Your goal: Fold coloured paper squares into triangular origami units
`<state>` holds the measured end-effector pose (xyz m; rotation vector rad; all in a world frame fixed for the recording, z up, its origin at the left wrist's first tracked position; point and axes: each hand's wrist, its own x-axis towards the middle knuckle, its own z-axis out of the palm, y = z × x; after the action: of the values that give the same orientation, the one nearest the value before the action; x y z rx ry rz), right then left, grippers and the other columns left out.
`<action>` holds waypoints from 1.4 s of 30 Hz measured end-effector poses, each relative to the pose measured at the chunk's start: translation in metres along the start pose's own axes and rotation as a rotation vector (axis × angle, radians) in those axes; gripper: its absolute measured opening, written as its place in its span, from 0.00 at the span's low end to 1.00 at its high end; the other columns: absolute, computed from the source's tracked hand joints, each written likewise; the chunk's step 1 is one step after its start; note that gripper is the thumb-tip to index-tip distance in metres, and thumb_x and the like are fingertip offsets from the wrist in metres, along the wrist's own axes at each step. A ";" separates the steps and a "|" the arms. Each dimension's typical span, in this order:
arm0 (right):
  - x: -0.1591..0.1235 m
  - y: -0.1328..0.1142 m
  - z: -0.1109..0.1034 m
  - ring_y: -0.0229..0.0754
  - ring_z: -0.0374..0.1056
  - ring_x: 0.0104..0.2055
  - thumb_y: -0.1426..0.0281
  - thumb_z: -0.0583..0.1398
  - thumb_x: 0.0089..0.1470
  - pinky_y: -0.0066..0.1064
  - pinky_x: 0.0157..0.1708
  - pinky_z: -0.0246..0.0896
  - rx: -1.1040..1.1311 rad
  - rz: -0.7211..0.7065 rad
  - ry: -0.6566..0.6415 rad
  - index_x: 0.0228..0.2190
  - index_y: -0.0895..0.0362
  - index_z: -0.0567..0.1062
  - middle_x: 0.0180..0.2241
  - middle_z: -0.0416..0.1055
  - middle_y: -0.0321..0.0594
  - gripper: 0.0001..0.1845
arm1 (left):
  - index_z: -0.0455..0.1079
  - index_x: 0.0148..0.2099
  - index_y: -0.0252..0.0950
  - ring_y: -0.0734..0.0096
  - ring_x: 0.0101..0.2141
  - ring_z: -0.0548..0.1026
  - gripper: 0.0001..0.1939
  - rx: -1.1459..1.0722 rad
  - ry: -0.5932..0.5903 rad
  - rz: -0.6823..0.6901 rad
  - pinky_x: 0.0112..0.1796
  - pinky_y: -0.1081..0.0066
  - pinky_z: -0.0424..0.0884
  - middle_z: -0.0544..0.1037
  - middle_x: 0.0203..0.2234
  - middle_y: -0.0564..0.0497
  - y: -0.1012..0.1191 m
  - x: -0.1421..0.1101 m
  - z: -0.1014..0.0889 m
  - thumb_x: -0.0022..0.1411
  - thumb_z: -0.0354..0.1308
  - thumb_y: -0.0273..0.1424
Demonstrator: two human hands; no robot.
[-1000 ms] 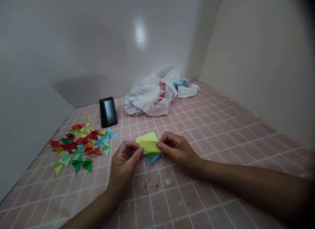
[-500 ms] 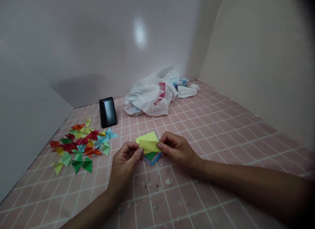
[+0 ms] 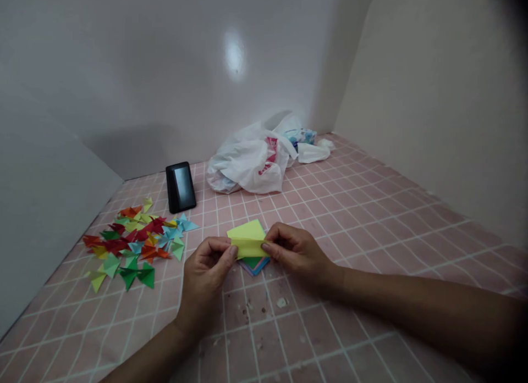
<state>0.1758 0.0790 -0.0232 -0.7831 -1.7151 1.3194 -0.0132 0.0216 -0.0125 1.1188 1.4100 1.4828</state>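
A folded yellow paper (image 3: 249, 248) is stretched level between my two hands, above a small stack of coloured paper sheets (image 3: 249, 229). My left hand (image 3: 209, 267) pinches its left end between thumb and fingers. At the right end, my right hand (image 3: 297, 256) is closed on the paper in the same kind of pinch. The stack has a yellow sheet on top, with green, pink and blue showing at its lower corner. The held paper covers the middle of the stack.
To the left lies a pile of folded paper shapes (image 3: 136, 237) in red, orange, yellow, green and blue. Behind it a black tablet-like device (image 3: 180, 188) leans upright. White plastic bags (image 3: 247, 160) rest by the back wall on the pink tiled surface (image 3: 350, 207).
The yellow paper has tilted and shifted slightly left and down, its front now showing a narrower face. Both hands keep their pinch, and the right hand has moved a little lower.
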 end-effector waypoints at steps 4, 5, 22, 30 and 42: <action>0.001 0.000 0.000 0.34 0.58 0.26 0.68 0.60 0.57 0.28 0.28 0.53 0.003 -0.006 -0.002 0.26 0.57 0.70 0.23 0.65 0.32 0.09 | 0.73 0.28 0.35 0.73 0.31 0.73 0.09 -0.015 0.023 0.003 0.34 0.75 0.71 0.77 0.29 0.52 0.001 0.001 0.002 0.52 0.69 0.34; 0.001 -0.001 0.000 0.34 0.58 0.26 0.68 0.60 0.57 0.28 0.28 0.53 0.002 -0.007 -0.003 0.26 0.57 0.70 0.24 0.65 0.32 0.09 | 0.73 0.28 0.35 0.73 0.31 0.73 0.10 -0.027 0.030 0.005 0.35 0.75 0.71 0.77 0.29 0.52 0.001 0.001 0.002 0.51 0.69 0.33; 0.000 0.001 -0.001 0.33 0.59 0.25 0.69 0.60 0.57 0.27 0.27 0.53 0.021 0.029 -0.100 0.27 0.58 0.69 0.23 0.64 0.31 0.09 | 0.77 0.30 0.34 0.74 0.29 0.71 0.11 -0.015 -0.174 -0.239 0.32 0.76 0.66 0.76 0.26 0.53 0.006 0.003 -0.002 0.52 0.69 0.37; -0.002 -0.006 -0.003 0.34 0.59 0.28 0.63 0.56 0.62 0.27 0.28 0.53 -0.037 -0.026 -0.166 0.32 0.58 0.70 0.26 0.64 0.33 0.12 | 0.76 0.28 0.34 0.73 0.28 0.68 0.11 0.116 -0.212 -0.245 0.30 0.76 0.63 0.74 0.24 0.53 0.016 0.004 -0.001 0.50 0.68 0.38; -0.001 0.001 -0.003 0.34 0.60 0.25 0.56 0.54 0.65 0.25 0.24 0.55 0.137 0.126 -0.176 0.32 0.58 0.72 0.26 0.63 0.34 0.19 | 0.72 0.27 0.35 0.75 0.23 0.66 0.14 0.017 -0.242 -0.394 0.24 0.77 0.60 0.72 0.22 0.54 0.014 0.005 -0.003 0.48 0.69 0.39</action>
<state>0.1786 0.0796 -0.0239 -0.7233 -1.7112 1.6149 -0.0167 0.0245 0.0021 0.9288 1.3784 1.0236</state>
